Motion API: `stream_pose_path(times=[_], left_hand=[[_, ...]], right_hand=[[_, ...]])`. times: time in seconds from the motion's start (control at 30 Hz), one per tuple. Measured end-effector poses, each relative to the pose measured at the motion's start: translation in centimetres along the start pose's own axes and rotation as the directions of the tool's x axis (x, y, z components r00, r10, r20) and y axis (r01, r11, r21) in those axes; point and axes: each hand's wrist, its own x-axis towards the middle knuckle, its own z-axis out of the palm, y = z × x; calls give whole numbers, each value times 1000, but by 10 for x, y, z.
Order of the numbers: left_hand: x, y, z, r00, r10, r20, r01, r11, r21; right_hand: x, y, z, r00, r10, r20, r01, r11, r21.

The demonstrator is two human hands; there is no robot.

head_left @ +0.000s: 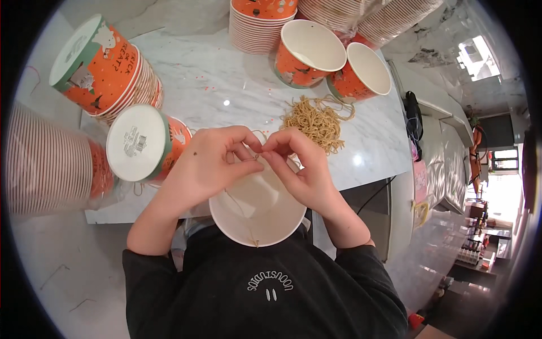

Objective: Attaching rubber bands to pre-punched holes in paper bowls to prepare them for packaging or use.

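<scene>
A white-lined paper bucket [259,220] stands tilted against my body at the table's near edge, its open mouth toward me. A thin tan string [230,196] runs across its inside, ending in a small knot at the near rim. At the far rim, my left hand [203,161] is closed, thumb and fingers pinching the string. My right hand [299,166] pinches at the same spot, its fingertips meeting the left ones. The fingers partly hide the far rim and the string there. Beyond my right hand lies a tangled heap of cut tan strings [316,121].
At the left, an upturned orange-and-green bucket [135,142] lies near a stack of buckets [104,62] and a plastic-wrapped stack [51,164]. Two upright buckets [313,45] [367,69] and more stacks [259,34] stand at the back of the marble table [226,73].
</scene>
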Motion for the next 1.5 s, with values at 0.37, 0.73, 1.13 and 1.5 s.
stream_pose_path(times=[0.37, 0.73, 1.13, 1.5], left_hand=[[22, -40, -3, 996, 86, -39, -93, 957, -274], [18, -21, -4, 982, -154, 114, 184, 922, -340], [20, -22, 0, 982, -143, 125, 177, 927, -330], [20, -39, 21, 984, 134, -121, -163, 947, -278]], right_hand=[[1, -9, 0, 996, -29, 85, 43, 986, -162], [-7, -3, 15, 978, -138, -156, 83, 945, -315], [-7, -8, 11, 992, -119, -50, 99, 951, -294], [-4, 2, 15, 958, -271, -90, 223, 908, -354]])
